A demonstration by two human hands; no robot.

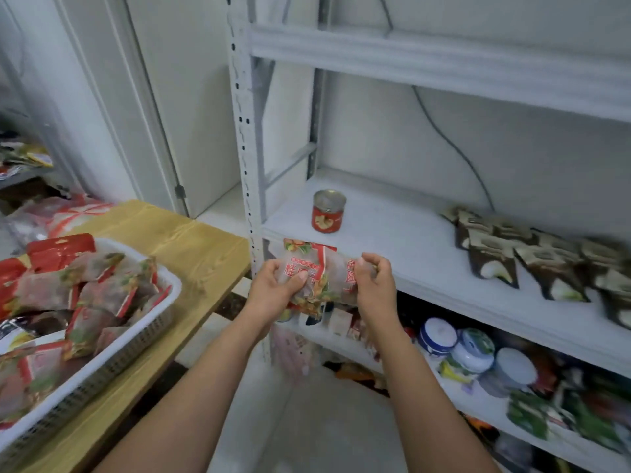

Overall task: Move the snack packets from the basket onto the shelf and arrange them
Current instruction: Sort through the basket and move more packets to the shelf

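Note:
Both hands hold clear snack packets (pixel 321 274) with red print, in the air just in front of the white shelf's (pixel 403 240) front edge. My left hand (pixel 273 288) grips their left side and my right hand (pixel 374 281) grips their right side. A white plastic basket (pixel 112 363) stands at the left on a wooden table (pixel 191 240) and is piled with several more packets (pixel 92 288) of the same kind.
A red can (pixel 327 210) stands on the shelf's left part. Several dark pouches (pixel 532 257) lie along its right part. The shelf below holds tubs (pixel 471 349) and other packets. A white upright post (pixel 247 158) stands between table and shelf.

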